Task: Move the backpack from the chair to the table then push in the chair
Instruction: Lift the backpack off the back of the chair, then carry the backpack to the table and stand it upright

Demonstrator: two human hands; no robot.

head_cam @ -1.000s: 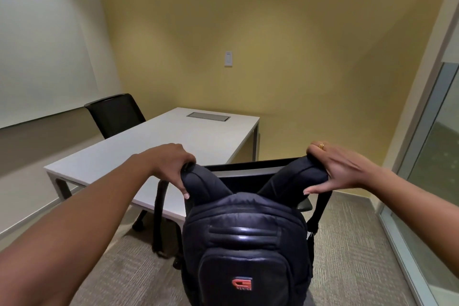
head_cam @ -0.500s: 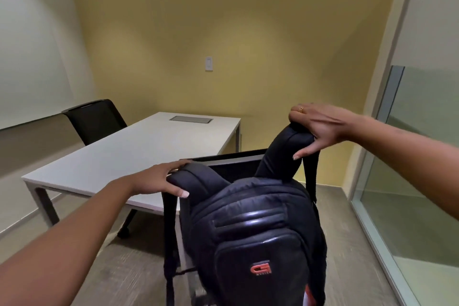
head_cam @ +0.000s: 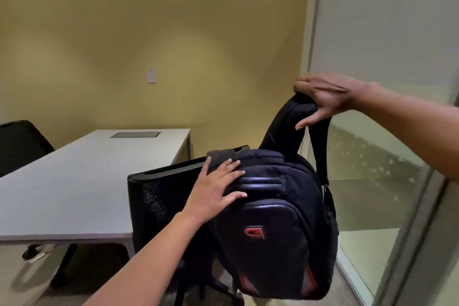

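The black backpack (head_cam: 273, 218) with a red logo hangs in the air in front of the black mesh chair (head_cam: 159, 196). My right hand (head_cam: 323, 97) grips one padded shoulder strap and holds it up high. My left hand (head_cam: 216, 186) lies flat with spread fingers on the top front of the backpack, holding nothing. The chair's backrest stands just behind and left of the bag, at the near corner of the white table (head_cam: 74, 181). The chair's seat is hidden by the bag.
A second black chair (head_cam: 19, 144) stands at the table's far left side. A grey cable hatch (head_cam: 135, 134) is set in the tabletop. A glass wall (head_cam: 385, 181) runs along the right. The yellow wall is behind the table.
My right hand has raised its strap higher and to the right. My left hand let go of the other strap and now rests flat on the bag's top. The backpack has risen and shifted right.
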